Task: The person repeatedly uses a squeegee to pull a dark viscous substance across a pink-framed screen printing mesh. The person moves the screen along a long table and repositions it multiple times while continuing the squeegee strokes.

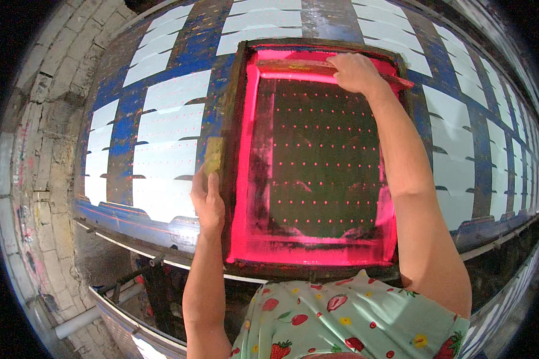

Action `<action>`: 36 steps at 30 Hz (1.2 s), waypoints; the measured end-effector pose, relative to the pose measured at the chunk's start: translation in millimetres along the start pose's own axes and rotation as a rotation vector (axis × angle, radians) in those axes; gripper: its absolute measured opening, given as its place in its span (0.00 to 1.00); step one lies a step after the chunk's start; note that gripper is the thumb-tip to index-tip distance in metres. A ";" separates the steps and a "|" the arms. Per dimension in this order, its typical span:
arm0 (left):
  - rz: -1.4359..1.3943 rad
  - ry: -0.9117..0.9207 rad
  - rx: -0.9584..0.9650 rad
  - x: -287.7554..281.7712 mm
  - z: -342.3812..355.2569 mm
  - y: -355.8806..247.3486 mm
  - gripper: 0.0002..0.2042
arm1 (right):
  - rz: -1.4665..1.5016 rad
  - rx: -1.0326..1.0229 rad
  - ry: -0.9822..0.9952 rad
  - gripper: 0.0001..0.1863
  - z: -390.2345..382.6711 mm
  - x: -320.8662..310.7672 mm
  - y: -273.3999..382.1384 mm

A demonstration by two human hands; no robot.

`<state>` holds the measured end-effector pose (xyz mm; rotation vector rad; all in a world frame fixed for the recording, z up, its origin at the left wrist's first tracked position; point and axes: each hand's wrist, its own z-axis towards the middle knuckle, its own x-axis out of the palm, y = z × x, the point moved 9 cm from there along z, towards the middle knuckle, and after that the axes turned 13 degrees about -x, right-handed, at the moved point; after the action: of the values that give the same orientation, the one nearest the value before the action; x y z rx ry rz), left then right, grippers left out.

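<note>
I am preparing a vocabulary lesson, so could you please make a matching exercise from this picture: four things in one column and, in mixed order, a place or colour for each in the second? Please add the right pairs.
Things:
1. Left hand
2. Ink
3. Right hand
4. Shirt

Places and colours:
A. on the squeegee
B. pale green with a fruit pattern
C. at the yellowish block
D. bright pink

Pairs: 1-C, 2-D, 3-A, 4-B
</note>
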<state>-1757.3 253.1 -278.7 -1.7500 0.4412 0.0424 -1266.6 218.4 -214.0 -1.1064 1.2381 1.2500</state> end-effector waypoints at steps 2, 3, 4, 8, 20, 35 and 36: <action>0.074 -0.020 0.009 -2.3 0.2 1.5 0.24 | -0.006 -0.059 -0.007 0.18 -24.5 -3.2 30.0; 0.085 -0.018 0.053 -1.9 0.5 -1.0 0.25 | -0.023 -0.071 0.008 0.18 -38.1 -2.1 45.5; 0.087 -0.036 0.022 -2.8 2.8 3.2 0.26 | -0.042 -0.079 0.023 0.17 -53.5 -1.8 60.4; 0.047 -0.080 0.069 -3.8 9.8 6.6 0.28 | 0.053 -0.078 0.057 0.15 -121.6 -0.4 131.9; -0.059 0.008 0.162 4.1 19.7 13.2 0.31 | 0.095 -0.042 0.080 0.20 -293.0 0.1 332.1; 0.029 -0.049 0.057 2.3 20.5 12.3 0.26 | 0.242 -0.151 -0.220 0.31 -360.8 -10.6 365.5; -0.078 0.004 0.086 4.9 15.1 8.9 0.23 | 0.281 -0.159 -0.177 0.31 -365.2 -6.9 359.7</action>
<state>-1752.3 264.8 -291.8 -1.6810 0.3720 -0.0350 -1641.0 -131.4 -201.8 -0.9310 1.2035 1.6460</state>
